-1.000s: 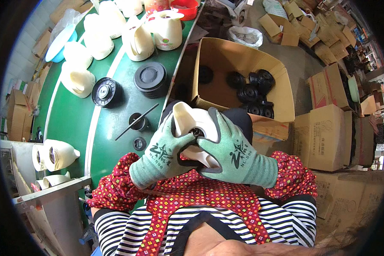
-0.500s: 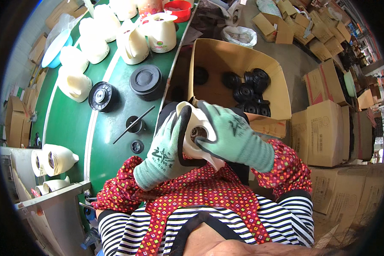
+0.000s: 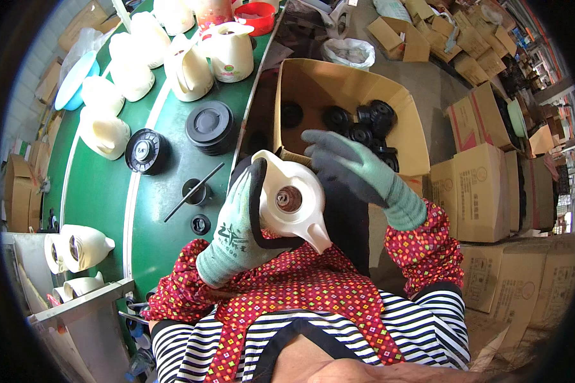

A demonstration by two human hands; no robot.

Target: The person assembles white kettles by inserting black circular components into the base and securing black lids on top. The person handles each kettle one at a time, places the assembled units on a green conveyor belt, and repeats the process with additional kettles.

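My left hand (image 3: 241,220), in a green and black work glove, is closed round a cream-white plastic jug (image 3: 310,203). Its round opening faces up and shows a brownish, shiny inside. The jug's spout points toward my lap, and its handle side lies at the far left. To the right, my right hand (image 3: 351,165) is off the jug, holding nothing, its gloved fingers stretched out. On the green bench left of the jug are a stack of black round plastic parts (image 3: 209,127), a black ridged base (image 3: 147,152), a black cup with a rod across it (image 3: 195,191) and a small black ring (image 3: 200,224).
Several white jugs (image 3: 188,70) stand at the bench's far end, near a red basin (image 3: 255,19) and a blue basin (image 3: 76,82). Beyond my right hand sits an open carton (image 3: 338,83) with black round parts. Cartons (image 3: 473,191) are stacked at the right; more jugs (image 3: 86,247) lie left.
My right hand has let go of the jug and moved up and right, its fingers straightening. The jug's opening is now uncovered, with my left hand still around it. The view has shifted slightly.
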